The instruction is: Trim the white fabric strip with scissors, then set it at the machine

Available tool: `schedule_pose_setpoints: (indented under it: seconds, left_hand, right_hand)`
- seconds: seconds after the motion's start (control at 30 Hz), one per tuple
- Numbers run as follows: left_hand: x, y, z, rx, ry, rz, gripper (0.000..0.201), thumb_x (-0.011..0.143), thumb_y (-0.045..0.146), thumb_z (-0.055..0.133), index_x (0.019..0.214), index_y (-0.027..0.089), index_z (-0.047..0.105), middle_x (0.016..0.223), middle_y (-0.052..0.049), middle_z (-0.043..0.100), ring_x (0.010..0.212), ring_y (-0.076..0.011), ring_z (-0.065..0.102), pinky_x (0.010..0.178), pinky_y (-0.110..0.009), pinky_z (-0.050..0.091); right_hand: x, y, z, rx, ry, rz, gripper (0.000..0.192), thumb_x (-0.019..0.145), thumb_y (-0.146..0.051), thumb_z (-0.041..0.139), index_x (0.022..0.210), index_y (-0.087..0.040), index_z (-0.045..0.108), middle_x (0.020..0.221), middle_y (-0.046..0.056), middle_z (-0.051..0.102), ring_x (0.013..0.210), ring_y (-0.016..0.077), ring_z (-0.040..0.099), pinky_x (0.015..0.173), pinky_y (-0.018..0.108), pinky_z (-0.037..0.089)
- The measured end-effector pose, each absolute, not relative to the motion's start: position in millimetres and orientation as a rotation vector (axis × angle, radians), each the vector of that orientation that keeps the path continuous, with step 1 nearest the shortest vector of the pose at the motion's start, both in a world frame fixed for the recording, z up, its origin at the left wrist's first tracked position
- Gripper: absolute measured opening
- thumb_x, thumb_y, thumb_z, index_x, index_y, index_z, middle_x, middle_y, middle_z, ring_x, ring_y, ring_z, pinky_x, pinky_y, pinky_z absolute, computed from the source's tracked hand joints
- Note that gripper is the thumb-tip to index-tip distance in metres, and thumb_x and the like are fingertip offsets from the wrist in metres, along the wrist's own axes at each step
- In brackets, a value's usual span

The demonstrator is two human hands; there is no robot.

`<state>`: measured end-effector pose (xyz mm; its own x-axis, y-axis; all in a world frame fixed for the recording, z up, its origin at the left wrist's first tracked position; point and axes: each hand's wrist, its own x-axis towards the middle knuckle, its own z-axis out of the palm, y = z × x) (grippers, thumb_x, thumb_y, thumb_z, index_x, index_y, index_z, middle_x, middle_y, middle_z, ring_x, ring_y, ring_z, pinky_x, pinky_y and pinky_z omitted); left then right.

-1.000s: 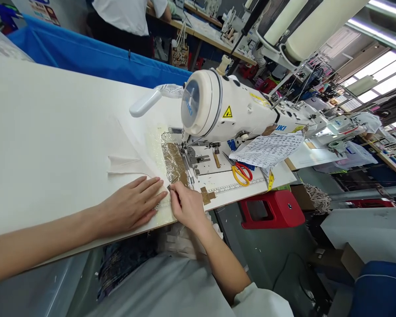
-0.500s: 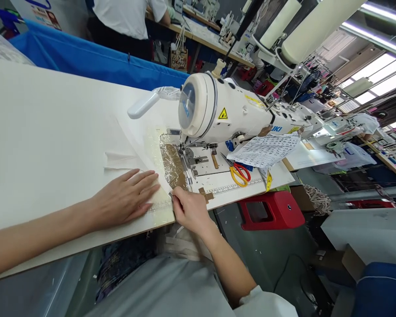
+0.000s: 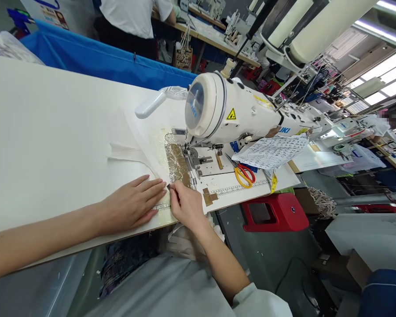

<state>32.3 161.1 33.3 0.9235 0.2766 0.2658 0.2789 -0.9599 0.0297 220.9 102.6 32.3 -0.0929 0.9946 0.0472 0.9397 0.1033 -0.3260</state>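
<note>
Pressing flat with fingers spread, the left hand pins cream fabric on the table; the right hand pinches its edge (small dark object there, unclear)

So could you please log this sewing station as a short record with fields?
left hand: flat on white fabric, fingers spread
right hand: pinching the fabric's edge beside the left fingertips
sewing machine: white, just beyond the hands
scissors: yellow and red handles, on machine bed
printed sheet: propped against machine
</note>
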Motion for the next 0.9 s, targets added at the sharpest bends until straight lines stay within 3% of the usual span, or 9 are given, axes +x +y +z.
schedule_pose_setpoints:
  seconds: [0.2,0.37,0.57,0.73,0.9]
  left_hand:
    - [32.9,159.8,32.7,-3.064,-0.464,-0.424,0.039,0.093,0.031,0.050,0.121,0.008,0.064,0.129,-0.017,0.063,0.120,-0.0310,0.056,0.103,-0.047,0.043]
    - [33.2,159.4,32.9,-3.050,-0.453,-0.425,0.039,0.096,0.029,0.043,0.122,0.009,0.063,0.130,-0.016,0.062,0.120,-0.0307,0.056,0.102,-0.048,0.043]
    - [34.7,159.7,32.5,-3.057,-0.434,-0.467,0.040,0.097,0.023,0.036,0.122,0.006,0.062,0.131,-0.017,0.061,0.123,-0.0288,0.054,0.102,-0.045,0.044]
    - [35.8,155.0,26.1,-3.127,-0.440,-0.521,0.037,0.096,0.025,0.043,0.126,0.012,0.061,0.132,-0.013,0.061,0.125,-0.0262,0.052,0.111,-0.044,0.035]
    - [35.7,153.0,23.8,-3.131,-0.438,-0.504,0.038,0.094,0.027,0.046,0.127,0.013,0.060,0.133,-0.014,0.060,0.127,-0.0285,0.050,0.111,-0.046,0.034]
  right_hand:
    - [222.5,100.0,37.8,-1.911,-2.225,0.264,0.011,0.093,-0.018,0.042,0.092,-0.020,0.053,0.082,0.001,0.070,0.072,0.0164,0.065,0.056,0.027,0.028]
    - [241.7,75.0,45.8,-1.914,-2.285,0.303,0.013,0.092,-0.017,0.042,0.084,-0.020,0.051,0.069,-0.001,0.065,0.062,0.0145,0.060,0.055,0.027,0.024]
    - [240.0,74.7,47.0,-1.947,-2.278,0.279,0.011,0.092,-0.017,0.043,0.086,-0.019,0.052,0.073,0.000,0.066,0.065,0.0149,0.060,0.056,0.027,0.024]
    - [233.8,83.8,41.6,-1.911,-2.211,0.293,0.012,0.094,-0.018,0.041,0.092,-0.019,0.053,0.077,0.001,0.069,0.068,0.0155,0.063,0.056,0.026,0.028]
    - [236.1,82.4,35.7,-1.872,-2.076,0.333,0.016,0.096,-0.022,0.039,0.100,-0.019,0.054,0.081,0.001,0.070,0.071,0.0161,0.066,0.060,0.025,0.034]
